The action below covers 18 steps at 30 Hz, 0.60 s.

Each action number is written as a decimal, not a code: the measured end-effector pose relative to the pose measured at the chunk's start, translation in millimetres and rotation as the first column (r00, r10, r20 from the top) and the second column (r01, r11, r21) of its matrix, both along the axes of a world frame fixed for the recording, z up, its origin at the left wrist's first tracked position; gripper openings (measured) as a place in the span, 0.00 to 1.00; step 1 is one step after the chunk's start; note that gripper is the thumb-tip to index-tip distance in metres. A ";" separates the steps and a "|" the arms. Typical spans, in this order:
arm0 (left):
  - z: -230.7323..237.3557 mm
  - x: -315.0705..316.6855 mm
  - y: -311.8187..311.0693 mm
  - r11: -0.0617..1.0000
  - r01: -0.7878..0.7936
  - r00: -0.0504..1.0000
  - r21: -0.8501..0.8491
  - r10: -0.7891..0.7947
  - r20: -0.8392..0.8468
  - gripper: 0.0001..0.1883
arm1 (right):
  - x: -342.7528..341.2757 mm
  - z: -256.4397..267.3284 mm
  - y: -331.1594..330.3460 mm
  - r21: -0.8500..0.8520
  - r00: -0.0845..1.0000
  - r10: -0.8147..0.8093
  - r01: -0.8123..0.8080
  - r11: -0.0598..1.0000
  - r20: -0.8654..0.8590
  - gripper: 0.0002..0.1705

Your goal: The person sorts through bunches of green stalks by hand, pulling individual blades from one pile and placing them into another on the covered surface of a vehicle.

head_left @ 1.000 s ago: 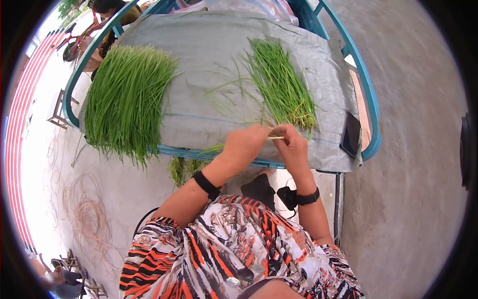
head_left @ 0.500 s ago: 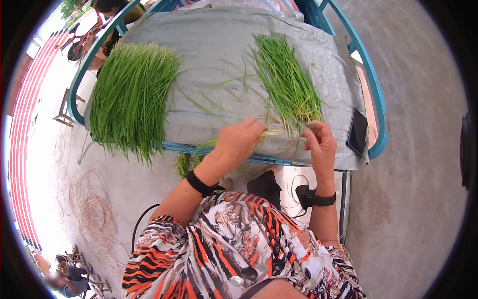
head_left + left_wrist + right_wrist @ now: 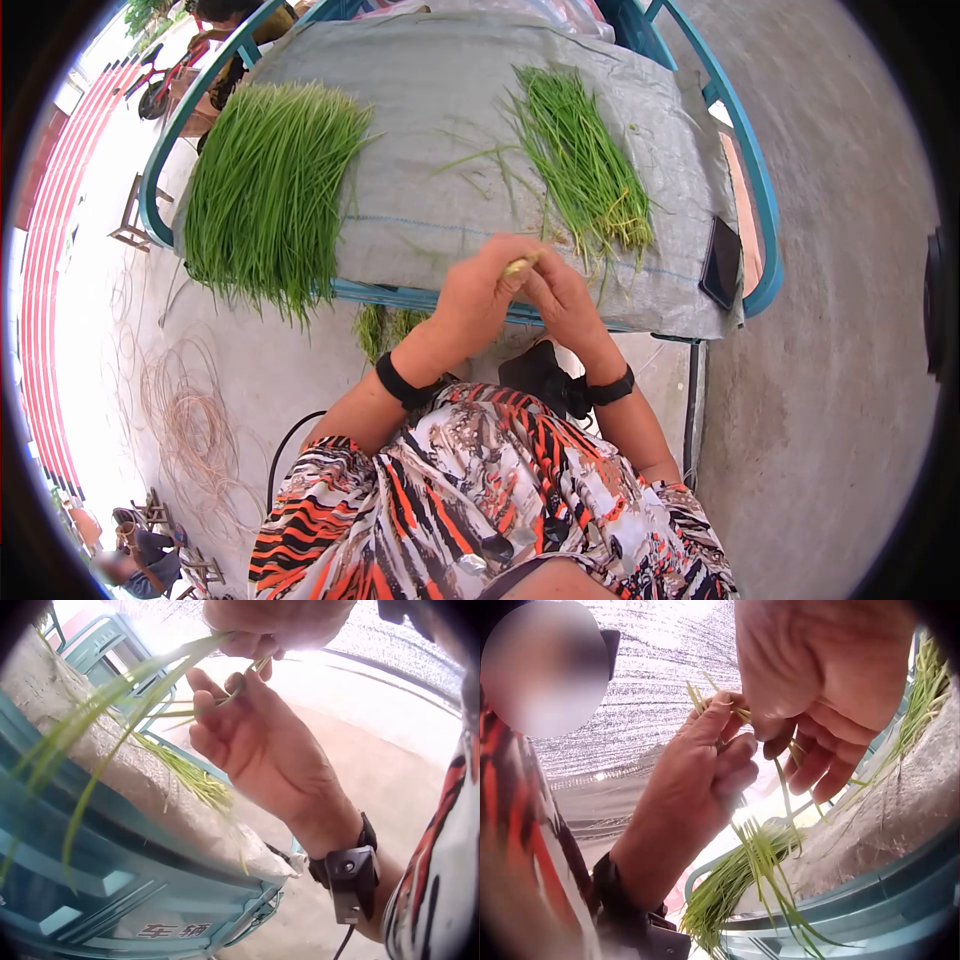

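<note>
The left hand (image 3: 470,292) is closely gripping slender, pale-ended green stalks (image 3: 761,859); the right hand (image 3: 572,308) is pinching thin green strands (image 3: 784,791), risking snapping them if tugging too hard.

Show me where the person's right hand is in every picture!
Head: right hand near the middle, beside the left hand.
Left wrist: right hand near the middle, below the left hand.
Right wrist: right hand, big, at the top, right of centre.
Shared landmark: the teal cart.

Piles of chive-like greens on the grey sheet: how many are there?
2: a broad pile on the sheet's left side, and a narrower pile on its right.
</note>
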<state>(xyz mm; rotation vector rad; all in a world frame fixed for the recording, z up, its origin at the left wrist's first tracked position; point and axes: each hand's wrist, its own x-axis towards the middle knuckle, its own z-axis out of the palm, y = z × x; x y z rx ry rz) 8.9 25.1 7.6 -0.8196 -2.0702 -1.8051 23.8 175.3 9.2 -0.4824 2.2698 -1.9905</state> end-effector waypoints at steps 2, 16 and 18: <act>12.8 9.6 -7.0 0.979 0.058 0.938 0.195 -0.120 0.325 0.07 | 2.0 -2.4 -1.8 -0.122 0.988 0.013 0.006 0.993 0.155 0.13; 9.4 -61.4 -89.1 0.567 -0.366 0.906 0.738 0.035 0.422 0.08 | 38.4 -39.8 41.7 0.134 0.956 -0.083 0.046 0.990 0.282 0.14; -1.8 -66.7 -89.0 0.553 -0.396 0.885 0.733 0.018 0.465 0.07 | 44.6 -44.1 46.9 0.132 0.950 -0.105 0.069 0.989 0.294 0.15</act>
